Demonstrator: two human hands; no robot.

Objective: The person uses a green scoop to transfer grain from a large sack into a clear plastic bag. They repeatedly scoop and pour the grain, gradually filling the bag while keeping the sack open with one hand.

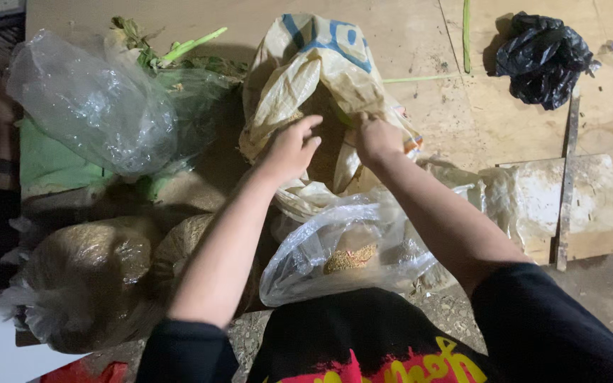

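both hands (331, 142) at woven sack (313, 78) mouth

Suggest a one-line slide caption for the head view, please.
Both hands, left hand and right hand, at the mouth of a woven sack above a clear plastic bag.

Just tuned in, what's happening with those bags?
A person has both hands at the mouth of a beige woven sack with blue print. The left hand rests on the sack's opening, fingers loose; the right hand pinches its edge in a closed grip. A clear plastic bag holding a little yellowish grain lies in front of the person. Two full bags of grain sit on the left.
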